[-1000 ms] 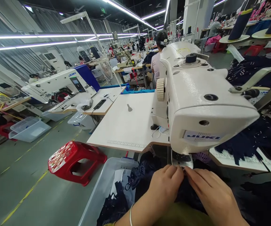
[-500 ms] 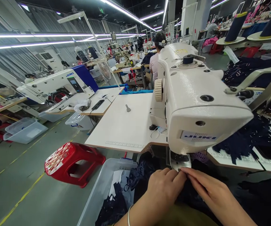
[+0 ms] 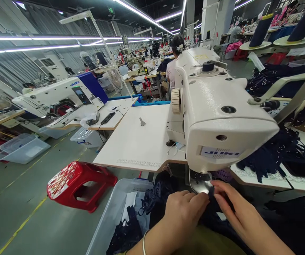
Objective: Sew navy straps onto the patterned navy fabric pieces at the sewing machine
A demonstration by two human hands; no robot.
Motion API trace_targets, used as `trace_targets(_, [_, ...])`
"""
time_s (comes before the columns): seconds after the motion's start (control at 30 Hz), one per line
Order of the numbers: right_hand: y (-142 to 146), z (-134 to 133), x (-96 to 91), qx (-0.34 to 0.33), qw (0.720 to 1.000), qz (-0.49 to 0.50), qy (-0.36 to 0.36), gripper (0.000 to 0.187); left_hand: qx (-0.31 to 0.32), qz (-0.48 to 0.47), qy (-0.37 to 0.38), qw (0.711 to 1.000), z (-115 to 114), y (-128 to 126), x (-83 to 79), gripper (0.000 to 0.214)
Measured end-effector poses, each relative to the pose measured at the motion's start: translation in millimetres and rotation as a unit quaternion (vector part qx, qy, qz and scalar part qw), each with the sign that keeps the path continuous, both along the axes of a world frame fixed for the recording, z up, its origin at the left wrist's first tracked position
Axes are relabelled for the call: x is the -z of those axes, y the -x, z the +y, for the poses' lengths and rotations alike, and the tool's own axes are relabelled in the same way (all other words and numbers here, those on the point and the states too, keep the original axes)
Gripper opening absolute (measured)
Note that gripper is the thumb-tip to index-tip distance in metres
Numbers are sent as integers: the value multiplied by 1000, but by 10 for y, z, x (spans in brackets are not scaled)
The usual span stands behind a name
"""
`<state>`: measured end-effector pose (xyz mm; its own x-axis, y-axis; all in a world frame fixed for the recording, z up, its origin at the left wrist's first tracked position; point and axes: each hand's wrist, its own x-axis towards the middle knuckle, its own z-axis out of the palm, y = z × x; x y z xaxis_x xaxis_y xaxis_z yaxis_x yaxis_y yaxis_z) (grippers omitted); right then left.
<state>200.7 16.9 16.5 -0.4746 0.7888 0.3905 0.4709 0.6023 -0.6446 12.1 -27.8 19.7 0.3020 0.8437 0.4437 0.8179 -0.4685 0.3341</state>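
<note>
A white JUKI sewing machine [image 3: 232, 127] stands in front of me, and the shiny metal end of its bed [image 3: 199, 183] shows under the head. My left hand [image 3: 184, 210] is closed at the left side of this metal end, fingers curled down over navy fabric. Just to the right, my right hand [image 3: 233, 202] pinches a small bit of navy fabric [image 3: 211, 192] between thumb and fingers. A gap separates the two hands, with the fabric between them. The fingertips and the needle area are partly hidden. More dark cloth lies below my hands.
A clear plastic bin [image 3: 107, 212] with navy straps [image 3: 126, 230] stands at lower left, beside a red stool [image 3: 88, 184]. On the white table [image 3: 133, 141] lies a small grey metal piece [image 3: 142, 122]. At right are navy strips [image 3: 269, 156] and a phone [image 3: 301, 170].
My right hand has moved slightly up and away from my left, opening a gap where navy fabric shows. My left hand stays nearly in place. The view has shifted slightly.
</note>
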Motion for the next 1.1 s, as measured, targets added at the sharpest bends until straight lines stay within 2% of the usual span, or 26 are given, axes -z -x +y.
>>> trace_targets(0.07, [-43, -10, 5, -52, 998, -20, 23, 27, 7, -18, 65, 998, -1, 34, -29, 11])
trace_targets(0.17, [-76, -42, 69, -102, 994, -37, 27, 15, 28, -44, 170, 984, -7, 51, -70, 6])
trace_targets(0.2, [-83, -52, 101, -113, 992, -40, 33, 10, 36, -47, 193, 979, -4, 52, -68, 6])
trace_targets(0.27, [-103, -60, 170, -123, 990, -37, 58, 16, 34, -40, 217, 975, 16, 66, -30, 5])
trace_targets(0.4, [-178, -15, 305, -54, 983, -10, 177, 22, -56, -31, 231, 971, 85, 172, 111, 7])
trace_targets(0.47, [-195, 16, 368, -4, 964, 5, 264, 26, -87, -47, 244, 965, 99, 231, 149, 13])
trace_targets(0.57, [-137, 16, 440, 35, 919, 46, 390, 33, -44, -86, 288, 953, 71, 229, 160, 15])
trace_targets(0.63, [-58, -19, 468, 34, 893, 96, 439, 37, 0, -158, 328, 931, 44, 162, 181, 13])
trace_targets(0.7, [13, -65, 489, 31, 880, 141, 453, 37, 5, -235, 349, 907, 33, 78, 230, 18])
trace_targets(0.77, [50, -101, 511, 38, 888, 154, 431, 34, -19, -276, 346, 896, 37, 16, 288, 16])
trace_targets(0.87, [47, -114, 530, 25, 921, 136, 365, 31, -38, -279, 328, 902, 47, -14, 331, 13])
trace_targets(0.93, [40, -108, 524, -13, 928, 136, 346, 33, -31, -272, 318, 908, 39, -15, 320, 11])
trace_targets(1.03, [67, -113, 517, -41, 907, 174, 381, 33, -6, -254, 297, 920, 9, -30, 279, 8])
trace_targets(1.1, [103, -138, 539, -1, 880, 232, 415, 28, 4, -243, 283, 928, -13, -51, 259, 9])
